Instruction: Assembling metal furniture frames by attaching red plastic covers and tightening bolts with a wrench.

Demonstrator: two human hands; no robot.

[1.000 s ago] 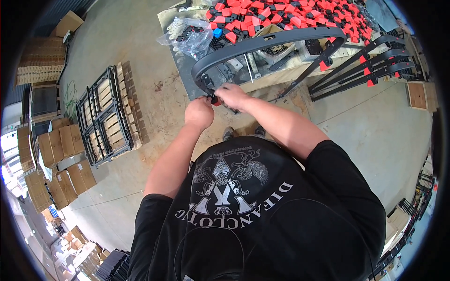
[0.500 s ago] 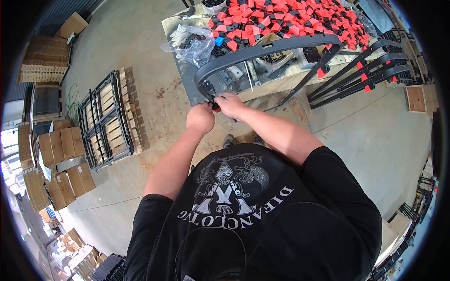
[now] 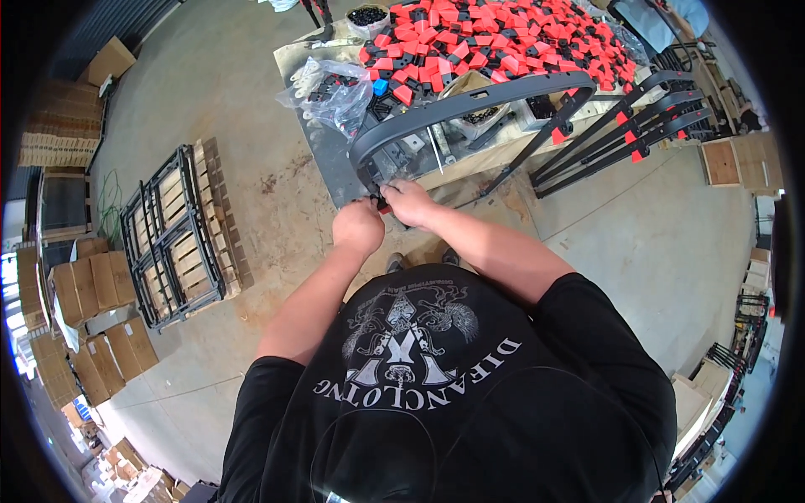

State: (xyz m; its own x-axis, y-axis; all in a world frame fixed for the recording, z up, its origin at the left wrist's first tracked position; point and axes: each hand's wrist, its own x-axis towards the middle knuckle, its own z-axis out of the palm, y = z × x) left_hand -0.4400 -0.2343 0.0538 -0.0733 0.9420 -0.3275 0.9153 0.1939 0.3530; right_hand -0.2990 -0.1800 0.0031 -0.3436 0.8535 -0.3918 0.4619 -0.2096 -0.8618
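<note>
A black curved frame [image 3: 470, 99] arches over the near edge of the workbench, one leg running down to the floor on the right. Both of my hands meet at its near left end, around a small red-and-black plastic piece [image 3: 385, 207]. My left hand [image 3: 359, 227] is closed in a fist on the piece from the left. From the right, my right hand [image 3: 408, 204] closes its fingers on the same spot, thumb side toward the frame. Fingers cover most of the piece, so how it sits on the frame is hidden.
A big heap of red and black plastic pieces [image 3: 503, 42] covers the workbench [image 3: 323, 163]. Tubs of small black parts [image 3: 367, 18] and a clear plastic bag [image 3: 335, 96] lie there too. More black frames [image 3: 620, 134] lean at right. A pallet with black frames [image 3: 180, 239] and cardboard boxes [image 3: 92, 289] stand left.
The view has shifted slightly, so the bench and frame sit a little further left in it. My hands keep their hold at the frame's end, with only slight finger movement.
</note>
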